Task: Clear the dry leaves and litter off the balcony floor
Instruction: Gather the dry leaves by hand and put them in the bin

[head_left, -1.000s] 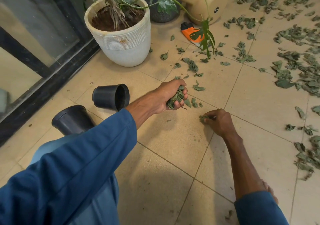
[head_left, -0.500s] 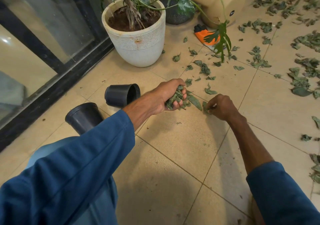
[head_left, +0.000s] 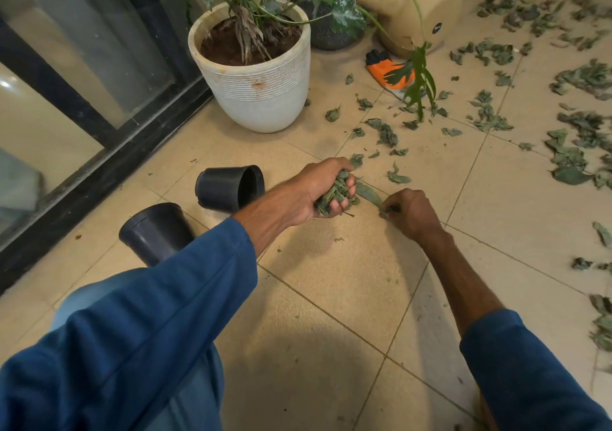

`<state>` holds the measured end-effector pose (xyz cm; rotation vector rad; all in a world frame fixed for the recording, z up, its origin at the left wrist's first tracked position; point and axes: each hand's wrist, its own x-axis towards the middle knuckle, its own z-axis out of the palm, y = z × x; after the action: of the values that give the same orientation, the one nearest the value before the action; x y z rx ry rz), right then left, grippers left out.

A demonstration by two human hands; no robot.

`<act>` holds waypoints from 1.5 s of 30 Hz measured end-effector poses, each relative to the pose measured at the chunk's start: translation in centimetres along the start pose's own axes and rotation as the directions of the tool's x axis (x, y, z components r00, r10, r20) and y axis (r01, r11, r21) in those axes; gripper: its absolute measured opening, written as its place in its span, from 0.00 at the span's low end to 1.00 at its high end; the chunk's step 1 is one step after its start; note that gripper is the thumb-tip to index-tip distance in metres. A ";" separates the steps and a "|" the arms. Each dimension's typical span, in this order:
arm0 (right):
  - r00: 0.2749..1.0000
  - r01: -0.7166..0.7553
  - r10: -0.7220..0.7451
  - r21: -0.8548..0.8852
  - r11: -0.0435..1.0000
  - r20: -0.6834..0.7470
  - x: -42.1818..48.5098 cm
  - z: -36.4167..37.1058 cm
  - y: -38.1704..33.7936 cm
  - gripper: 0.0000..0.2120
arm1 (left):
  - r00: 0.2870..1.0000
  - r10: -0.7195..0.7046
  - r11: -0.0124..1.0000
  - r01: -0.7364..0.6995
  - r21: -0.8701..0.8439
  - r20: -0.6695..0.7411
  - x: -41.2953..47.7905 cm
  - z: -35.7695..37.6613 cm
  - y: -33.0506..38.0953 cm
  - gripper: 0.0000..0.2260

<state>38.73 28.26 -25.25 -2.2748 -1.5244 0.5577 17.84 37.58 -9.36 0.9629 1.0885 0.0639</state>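
Note:
My left hand (head_left: 314,185) grips a bunch of dry green leaves (head_left: 334,195) just above the beige tiled floor (head_left: 331,298). Right beside it, my right hand (head_left: 410,213) pinches a long leaf (head_left: 369,195) whose far end touches the bunch. Loose dry leaves (head_left: 385,134) lie scattered on the tiles beyond both hands, and thicker patches of leaves (head_left: 576,145) cover the floor at the right.
Two black plastic pots (head_left: 230,187) (head_left: 154,232) lie on their sides at the left. A white planter (head_left: 255,76) with a plant stands behind them by the glass door (head_left: 82,76). A beige watering can (head_left: 420,10) and an orange glove (head_left: 387,69) sit at the back.
My right hand moved from the tile toward my left hand, bringing a leaf up to the bunch. The view shifted forward and left.

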 end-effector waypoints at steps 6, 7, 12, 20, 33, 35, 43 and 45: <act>0.997 0.019 -0.015 0.059 0.998 -0.074 -1.3 -0.1 -0.6 0.09 | 1.000 -0.007 1.000 0.007 0.011 0.022 0.0 0.7 0.0 0.16; 0.996 0.016 -0.006 0.117 0.993 -0.092 -1.5 -0.5 -0.6 0.10 | 1.000 -0.005 1.000 0.005 0.016 0.023 0.0 0.8 0.1 0.16; 0.965 -0.051 0.156 0.434 0.900 -0.212 -2.2 -3.8 0.7 0.15 | 1.000 -0.011 1.000 0.010 0.027 0.027 0.1 1.0 0.1 0.16; 0.972 -0.175 0.218 0.351 0.920 -0.087 -2.4 -5.0 2.9 0.09 | 1.000 -0.008 0.999 0.006 0.042 0.029 0.1 1.6 0.1 0.17; 0.973 -0.205 0.205 0.011 0.979 -0.108 -2.3 1.2 0.3 0.09 | 1.000 0.007 0.999 -0.007 0.051 -0.003 -0.4 0.4 0.3 0.16; 0.976 -0.188 0.199 0.126 0.974 -0.084 -2.0 -0.1 0.1 0.07 | 1.000 0.011 0.999 -0.010 0.047 -0.005 -0.6 0.3 0.4 0.16; 0.988 -0.084 0.113 0.243 0.966 -0.109 1.9 -2.0 -4.7 0.06 | 0.999 0.027 0.999 -0.026 0.037 -0.023 -1.1 -0.6 0.4 0.16; 0.996 -0.073 0.080 0.152 0.986 -0.040 3.1 -0.8 -5.3 0.06 | 0.999 0.026 0.999 -0.025 0.039 -0.028 -1.1 -0.8 0.4 0.16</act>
<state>35.98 33.05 -22.37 -2.2220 -1.3309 0.6154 16.84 37.78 -8.34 1.0136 1.1076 0.0780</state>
